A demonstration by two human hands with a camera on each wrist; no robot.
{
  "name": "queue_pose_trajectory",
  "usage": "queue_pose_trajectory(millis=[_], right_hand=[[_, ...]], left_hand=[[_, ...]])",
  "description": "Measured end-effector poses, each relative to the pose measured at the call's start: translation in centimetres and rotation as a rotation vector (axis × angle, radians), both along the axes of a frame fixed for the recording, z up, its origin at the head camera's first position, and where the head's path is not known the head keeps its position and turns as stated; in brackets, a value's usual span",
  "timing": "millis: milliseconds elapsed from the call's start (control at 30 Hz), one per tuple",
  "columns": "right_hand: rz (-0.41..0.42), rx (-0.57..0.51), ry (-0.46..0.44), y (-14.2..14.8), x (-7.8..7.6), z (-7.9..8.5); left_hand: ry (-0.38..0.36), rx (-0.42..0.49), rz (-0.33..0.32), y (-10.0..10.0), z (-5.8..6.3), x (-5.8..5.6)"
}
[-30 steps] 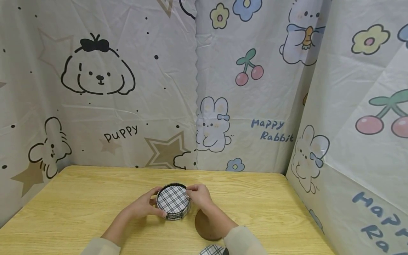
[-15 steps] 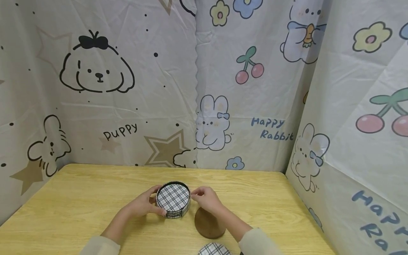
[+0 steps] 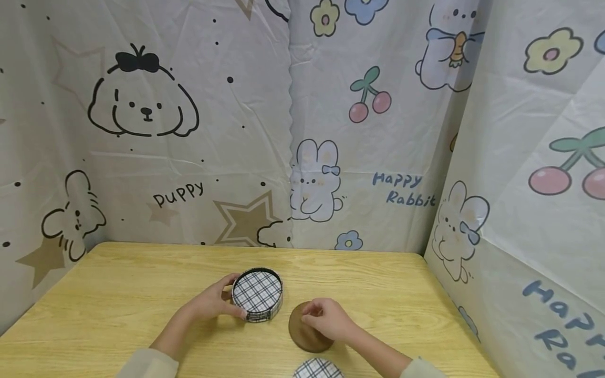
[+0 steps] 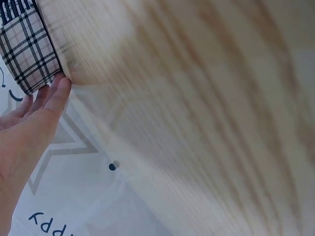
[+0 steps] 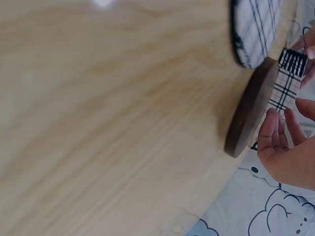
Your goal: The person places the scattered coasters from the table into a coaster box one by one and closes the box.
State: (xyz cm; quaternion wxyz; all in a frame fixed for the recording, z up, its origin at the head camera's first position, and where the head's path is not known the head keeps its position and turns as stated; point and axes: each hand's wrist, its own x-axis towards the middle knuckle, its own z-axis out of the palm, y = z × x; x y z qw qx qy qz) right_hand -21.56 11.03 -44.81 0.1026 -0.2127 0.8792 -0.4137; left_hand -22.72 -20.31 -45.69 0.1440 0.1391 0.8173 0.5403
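Observation:
A round plaid coaster holder (image 3: 259, 317) stands on the table with a plaid coaster (image 3: 257, 292) lying inside it. Round its left side curl the fingers and thumb of my left hand (image 3: 211, 304); the left wrist view shows the fingertips against the holder's plaid wall (image 4: 33, 51). My right hand (image 3: 333, 320) hovers over a brown round disc (image 3: 304, 340), fingers loosely bent and nothing seen between them. In the right wrist view the disc (image 5: 252, 108) lies just beside those fingers, apparently apart from them. Part of the disc is hidden under the hand.
Another plaid coaster (image 3: 319, 369) lies at the front of the table, cut off by the frame's lower edge. The wooden table (image 3: 142, 273) ends against printed cloth (image 3: 246, 157) at the back and at both sides.
My right hand has come away from the holder's right rim and moved down and rightward, over the brown disc. The left hand keeps its place on the holder.

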Motion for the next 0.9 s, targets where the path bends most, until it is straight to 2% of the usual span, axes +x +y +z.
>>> queue_pose_trajectory(millis=[200, 500, 733, 900], right_hand=[[0.026, -0.041, -0.062, 2.2, 1.6, -0.5], [0.022, -0.011, -0.013, 4.4, 2.7, -0.6], [0.066, 0.012, -0.048, 5.2, 3.8, -0.7], [0.093, 0.018, -0.061, 5.7, 4.1, -1.1]], left_hand=[[-0.010, -0.002, 0.008, 0.0, 0.0, 0.0], [-0.006, 0.032, -0.014, 0.1, -0.1, -0.1], [-0.018, 0.034, -0.008, 0.2, 0.1, 0.1], [-0.016, 0.016, 0.003, 0.2, 0.2, 0.1]])
